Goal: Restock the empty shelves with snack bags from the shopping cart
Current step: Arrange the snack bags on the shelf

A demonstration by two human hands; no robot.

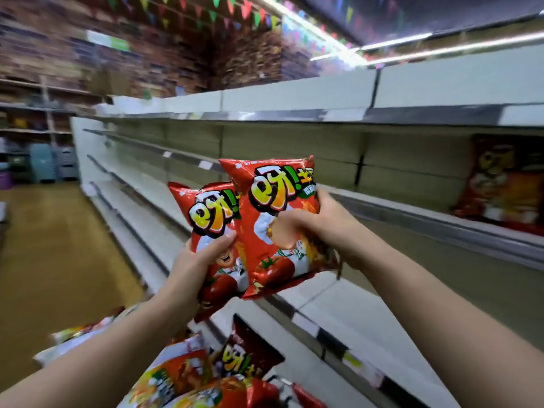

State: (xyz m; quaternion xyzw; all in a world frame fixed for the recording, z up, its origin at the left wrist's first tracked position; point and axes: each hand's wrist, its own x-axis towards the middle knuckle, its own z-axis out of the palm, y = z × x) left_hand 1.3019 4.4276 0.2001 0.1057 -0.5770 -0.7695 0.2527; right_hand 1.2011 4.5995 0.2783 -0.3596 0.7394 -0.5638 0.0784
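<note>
I hold two red snack bags up in front of the bare white shelves (391,201). My left hand (195,260) grips the left red bag (206,213) by its lower left side, thumb across the front. My right hand (318,228) grips the right red bag (276,201), thumb on its front and fingers behind its right edge. The right bag overlaps the left one. Below my arms lies a pile of more snack bags (206,375) in red, yellow and dark red packs; the cart itself is hidden under them.
A few red and orange snack bags (503,184) stand on the shelf at the far right. The lower shelf (362,325) juts out just beyond the pile. The brown aisle floor (53,245) stretches to the left, with stocked racks and bins at its far end.
</note>
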